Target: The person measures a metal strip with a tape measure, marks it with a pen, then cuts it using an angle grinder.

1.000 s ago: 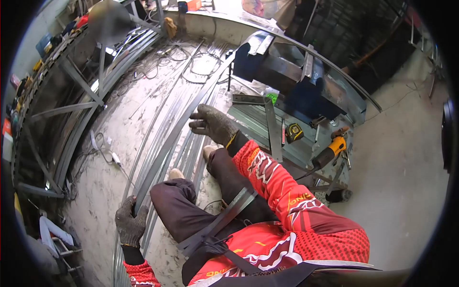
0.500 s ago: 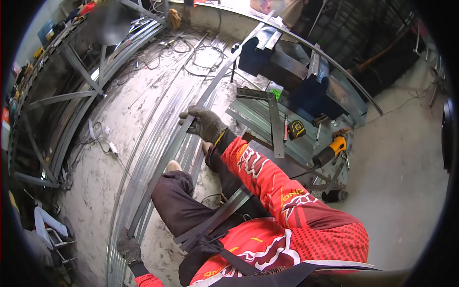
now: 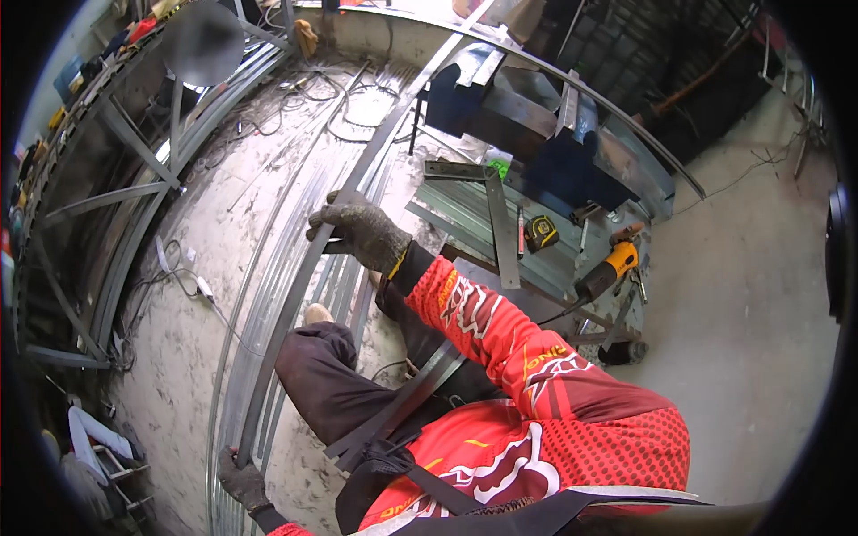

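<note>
A long grey metal bar [image 3: 288,313] runs from the lower left up to the top middle, above a bundle of metal profiles on the floor. My right hand [image 3: 362,230], in a dark grey glove, is closed round the bar near its middle. At the bar's lower end, my left hand [image 3: 243,482], gloved too, has its fingers wrapped round it. Right of my right hand, a metal square [image 3: 500,223], a red marker [image 3: 521,230] and a black-and-yellow tape measure [image 3: 541,233] lie on a metal-topped work surface.
A yellow angle grinder [image 3: 612,268] lies at the right of the work surface. Metal frames [image 3: 107,192] stand along the left. Cables [image 3: 206,288] lie on the floor. A dark blue-covered metal piece [image 3: 572,170] is at the upper right.
My right hand has moved slightly left and down with the bar. The rest of the scene has shifted a little left in view. Both hands keep their hold.
</note>
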Motion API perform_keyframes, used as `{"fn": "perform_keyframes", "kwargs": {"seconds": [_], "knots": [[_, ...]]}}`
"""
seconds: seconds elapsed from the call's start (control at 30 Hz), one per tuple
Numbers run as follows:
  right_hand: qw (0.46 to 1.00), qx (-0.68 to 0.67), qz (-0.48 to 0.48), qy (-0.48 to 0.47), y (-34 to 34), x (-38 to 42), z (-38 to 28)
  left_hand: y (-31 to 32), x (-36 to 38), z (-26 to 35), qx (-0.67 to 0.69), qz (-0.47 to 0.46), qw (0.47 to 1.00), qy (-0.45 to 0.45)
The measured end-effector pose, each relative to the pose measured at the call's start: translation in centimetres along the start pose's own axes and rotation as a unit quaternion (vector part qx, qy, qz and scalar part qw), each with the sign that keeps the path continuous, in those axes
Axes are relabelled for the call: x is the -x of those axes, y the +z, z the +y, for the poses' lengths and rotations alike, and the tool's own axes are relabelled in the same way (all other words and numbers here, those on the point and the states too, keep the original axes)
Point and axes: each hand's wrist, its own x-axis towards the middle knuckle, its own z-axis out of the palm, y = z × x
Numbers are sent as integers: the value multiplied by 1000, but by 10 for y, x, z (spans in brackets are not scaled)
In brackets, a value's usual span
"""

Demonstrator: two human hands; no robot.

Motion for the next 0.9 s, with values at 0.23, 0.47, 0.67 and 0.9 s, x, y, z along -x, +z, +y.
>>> {"fn": "perform_keyframes", "kwargs": {"seconds": [0.23, 0.47, 0.67, 0.9], "knots": [[997, 22, -72, 0, 22, 17, 7, -22, 3, -49, 35, 35, 999, -20], [996, 51, -76, 11, 20, 31, 9, -21, 9, -52, 18, 25, 999, -35], [998, 20, -55, 10, 27, 40, 4, -28, 21, -47, -16, 7, 1000, -22], [999, -5, -31, 18, 6, 27, 13, -27, 42, -26, -44, 42, 998, -17]]}}
